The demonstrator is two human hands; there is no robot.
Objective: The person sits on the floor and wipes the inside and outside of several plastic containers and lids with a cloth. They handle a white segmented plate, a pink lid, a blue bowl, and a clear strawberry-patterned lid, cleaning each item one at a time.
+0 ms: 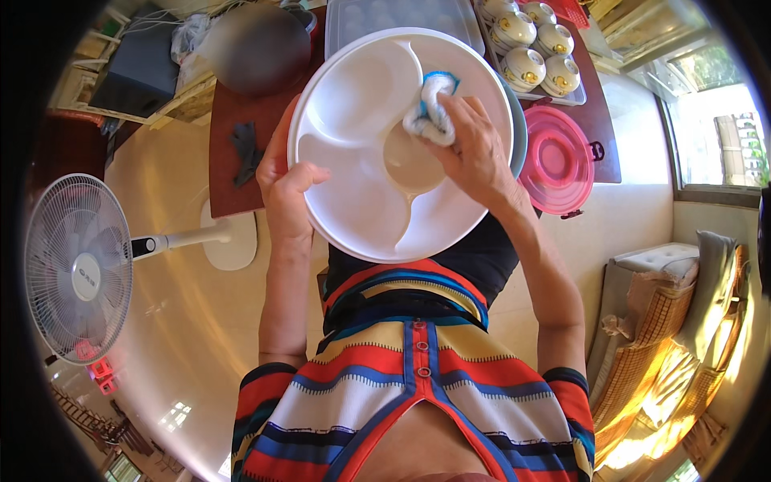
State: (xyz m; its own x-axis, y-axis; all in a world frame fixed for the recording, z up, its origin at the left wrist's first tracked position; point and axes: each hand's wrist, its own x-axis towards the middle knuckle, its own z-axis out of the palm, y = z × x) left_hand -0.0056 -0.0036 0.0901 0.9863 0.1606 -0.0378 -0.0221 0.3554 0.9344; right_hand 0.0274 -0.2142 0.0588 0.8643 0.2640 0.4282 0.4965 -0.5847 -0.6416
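Note:
A round white divided serving tray (355, 181) with several curved compartments and a round middle well is held up in front of me, over the near edge of the table. My left hand (288, 175) grips its left rim, thumb over the top. Bunched in the fingers of my right hand (476, 150) is a white cloth with blue edging (435, 111), which lies against the tray at the upper right of the middle well. Part of a blue-grey round thing (518, 132) shows behind the tray's right rim.
On the dark red table (226, 150) are a dark cloth (246, 153), a pink round lid (555, 159), upturned patterned bowls (523, 69) in a rack, and a translucent-lidded box (403, 21). A dark round object (262, 51) stands back left. A white standing fan (84, 271) is at the left.

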